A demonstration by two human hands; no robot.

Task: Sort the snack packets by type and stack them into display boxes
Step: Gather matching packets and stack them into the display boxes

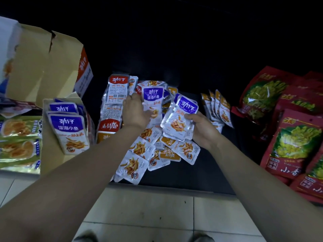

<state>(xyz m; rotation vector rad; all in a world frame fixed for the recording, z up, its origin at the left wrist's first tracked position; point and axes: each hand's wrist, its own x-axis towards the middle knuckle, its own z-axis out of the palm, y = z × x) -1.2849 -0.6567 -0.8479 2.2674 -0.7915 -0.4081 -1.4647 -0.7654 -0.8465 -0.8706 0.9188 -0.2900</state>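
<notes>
Left hand (135,110) seemingly pinches one purple packet (153,99) above the loose pile (139,154). Right hand (203,131) grips a purple stack (180,117) beside it. The display box (50,155) sits near left.

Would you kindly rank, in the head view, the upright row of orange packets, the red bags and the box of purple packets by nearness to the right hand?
1. Upright row of orange packets: just right of the right hand.
2. Red bags: farther right.
3. Box of purple packets: far left.
</notes>
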